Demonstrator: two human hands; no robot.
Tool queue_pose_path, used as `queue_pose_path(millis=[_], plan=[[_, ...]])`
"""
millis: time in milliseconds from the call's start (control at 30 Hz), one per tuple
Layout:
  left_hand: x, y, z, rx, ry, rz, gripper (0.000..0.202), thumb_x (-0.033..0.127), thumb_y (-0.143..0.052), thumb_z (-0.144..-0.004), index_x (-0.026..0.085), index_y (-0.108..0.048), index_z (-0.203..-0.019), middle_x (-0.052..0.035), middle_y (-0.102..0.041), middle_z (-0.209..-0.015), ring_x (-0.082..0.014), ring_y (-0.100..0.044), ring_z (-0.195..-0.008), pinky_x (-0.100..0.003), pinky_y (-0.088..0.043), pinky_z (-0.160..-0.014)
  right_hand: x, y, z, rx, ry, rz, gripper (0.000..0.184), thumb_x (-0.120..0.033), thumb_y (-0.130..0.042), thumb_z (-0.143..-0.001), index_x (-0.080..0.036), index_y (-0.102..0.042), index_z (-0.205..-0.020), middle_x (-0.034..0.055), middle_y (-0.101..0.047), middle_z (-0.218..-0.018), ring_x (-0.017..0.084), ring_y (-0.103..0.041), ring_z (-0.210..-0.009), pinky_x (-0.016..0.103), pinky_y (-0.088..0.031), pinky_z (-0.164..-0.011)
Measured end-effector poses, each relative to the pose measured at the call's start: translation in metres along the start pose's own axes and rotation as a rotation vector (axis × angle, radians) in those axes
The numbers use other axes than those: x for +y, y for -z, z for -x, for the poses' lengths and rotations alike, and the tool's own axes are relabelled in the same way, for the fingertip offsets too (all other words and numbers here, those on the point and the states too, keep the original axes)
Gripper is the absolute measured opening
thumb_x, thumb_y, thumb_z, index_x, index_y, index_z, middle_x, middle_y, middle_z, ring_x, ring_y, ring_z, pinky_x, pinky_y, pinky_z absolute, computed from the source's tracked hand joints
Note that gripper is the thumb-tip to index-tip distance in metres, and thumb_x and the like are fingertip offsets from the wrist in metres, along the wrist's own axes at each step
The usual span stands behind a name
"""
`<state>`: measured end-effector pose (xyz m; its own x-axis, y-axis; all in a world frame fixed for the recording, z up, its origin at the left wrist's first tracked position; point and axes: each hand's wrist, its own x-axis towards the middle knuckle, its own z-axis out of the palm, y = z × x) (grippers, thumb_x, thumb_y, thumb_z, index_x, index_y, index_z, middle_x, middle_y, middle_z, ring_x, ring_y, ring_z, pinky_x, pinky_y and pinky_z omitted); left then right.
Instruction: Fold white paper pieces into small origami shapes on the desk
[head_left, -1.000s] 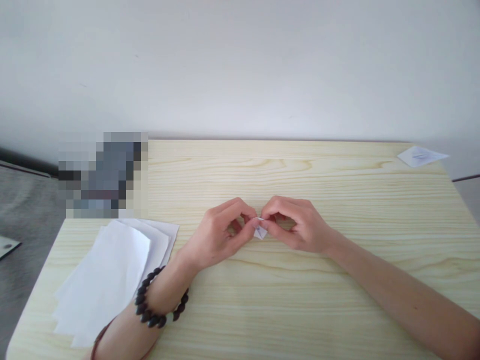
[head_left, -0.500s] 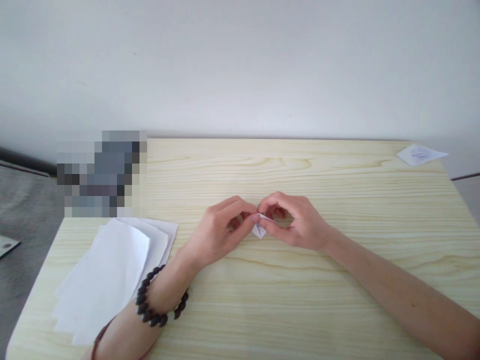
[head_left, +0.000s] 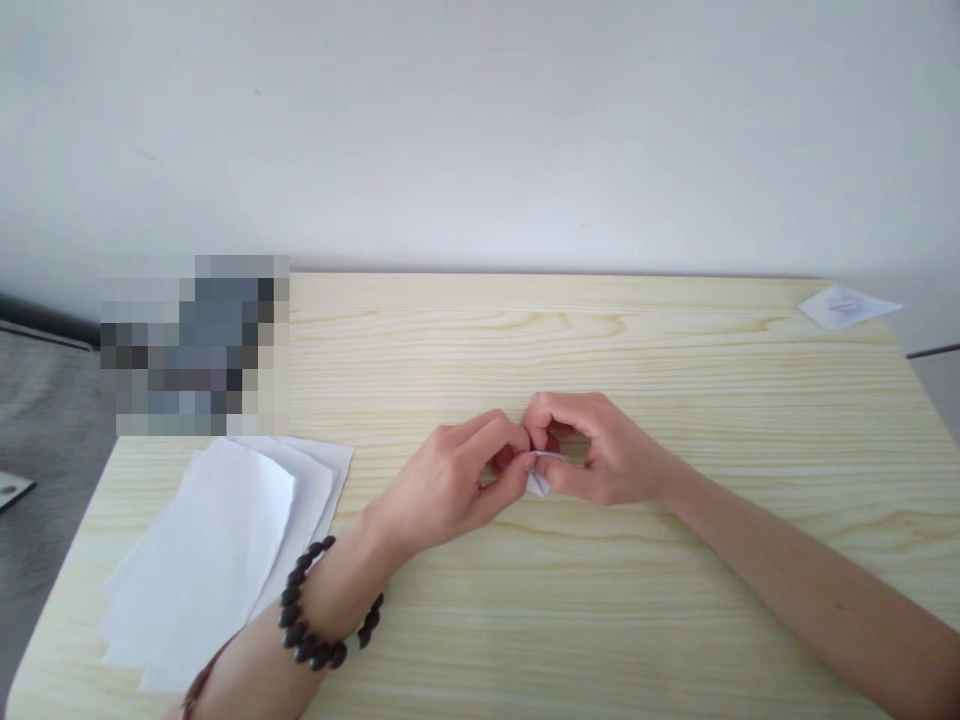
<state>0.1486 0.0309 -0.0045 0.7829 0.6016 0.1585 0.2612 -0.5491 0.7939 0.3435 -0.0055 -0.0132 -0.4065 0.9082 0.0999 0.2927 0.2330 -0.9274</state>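
A small folded piece of white paper (head_left: 538, 485) is pinched between my two hands above the middle of the table. My left hand (head_left: 465, 475) grips it from the left, thumb and fingertips closed. From the right, my right hand (head_left: 592, 450) pinches the same paper, its fingertips meeting those of the left. Most of the paper is hidden by the fingers; a pointed lower corner shows below them. On my left wrist is a dark beaded bracelet (head_left: 300, 610).
Several white paper sheets (head_left: 202, 540) lie fanned in a stack on the table's left side. A folded white paper diamond (head_left: 844, 306) rests at the far right corner. A pixelated dark object (head_left: 217, 320) is at the back left. Behind the wooden table (head_left: 465, 340) rises a white wall (head_left: 480, 130).
Both hands have shifted slightly right and nearer to me, still holding the folded paper. Less of the paper shows between the fingers now.
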Motion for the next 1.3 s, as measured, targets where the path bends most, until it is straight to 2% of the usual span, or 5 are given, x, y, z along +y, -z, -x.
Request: queue_pose_path(millis=[300,500,700,867,1300], plan=[[0.001,-0.0009,0.0008,-0.006,0.066,0.004,0.006,0.021,-0.052,-0.089,0.017,-0.056,-0.087,0.0017,-0.06,-0.074,-0.0062,-0.048,-0.055,-0.018,-0.039,-0.054,0.0005,0.0018,-0.0002,0.001,0.0,-0.027,0.015,-0.017,-0.06,-0.076,-0.02,-0.046,-0.073,-0.0042,-0.048,-0.065,0.008,-0.038,-0.055,0.02,-0.034,-0.05],[0.0012,-0.0019,0.001,0.033,0.02,-0.021,0.007,0.019,-0.053,-0.088,0.015,-0.059,-0.087,0.0029,-0.059,-0.067,-0.0057,-0.045,-0.052,-0.018,-0.038,-0.053,0.0012,0.001,0.0016,0.05,0.019,-0.01,0.013,-0.019,-0.061,-0.079,-0.02,-0.048,-0.08,-0.0021,-0.052,-0.071,0.009,-0.044,-0.06,0.021,-0.038,-0.054],[0.0047,-0.0055,0.0004,0.096,0.043,-0.066,0.009,0.017,-0.053,-0.085,0.016,-0.057,-0.077,0.0031,-0.058,-0.064,-0.0059,-0.044,-0.05,-0.018,-0.036,-0.051,0.0006,0.0014,0.0008,-0.002,0.073,0.021,0.011,-0.013,-0.058,-0.078,-0.019,-0.05,-0.083,-0.0023,-0.051,-0.073,0.008,-0.044,-0.061,0.021,-0.037,-0.056],[0.0072,-0.0068,-0.0014,0.123,0.04,-0.058,0.011,0.017,-0.053,-0.084,0.015,-0.059,-0.076,0.0034,-0.057,-0.062,-0.0054,-0.043,-0.048,-0.018,-0.036,-0.05,0.0005,0.0017,0.0009,-0.017,0.056,0.014,0.014,-0.017,-0.06,-0.078,-0.02,-0.046,-0.078,-0.0027,-0.049,-0.072,0.008,-0.041,-0.06,0.021,-0.036,-0.054],[0.0038,-0.0068,-0.0054,0.234,0.205,0.17,0.01,0.016,-0.058,-0.083,0.013,-0.067,-0.08,0.001,-0.065,-0.067,-0.0055,-0.056,-0.054,-0.012,-0.045,-0.049,0.0022,0.0003,-0.0002,0.105,-0.044,-0.022,0.01,-0.019,-0.06,-0.082,-0.019,-0.052,-0.086,-0.001,-0.055,-0.075,0.009,-0.051,-0.059,0.02,-0.042,-0.05]])
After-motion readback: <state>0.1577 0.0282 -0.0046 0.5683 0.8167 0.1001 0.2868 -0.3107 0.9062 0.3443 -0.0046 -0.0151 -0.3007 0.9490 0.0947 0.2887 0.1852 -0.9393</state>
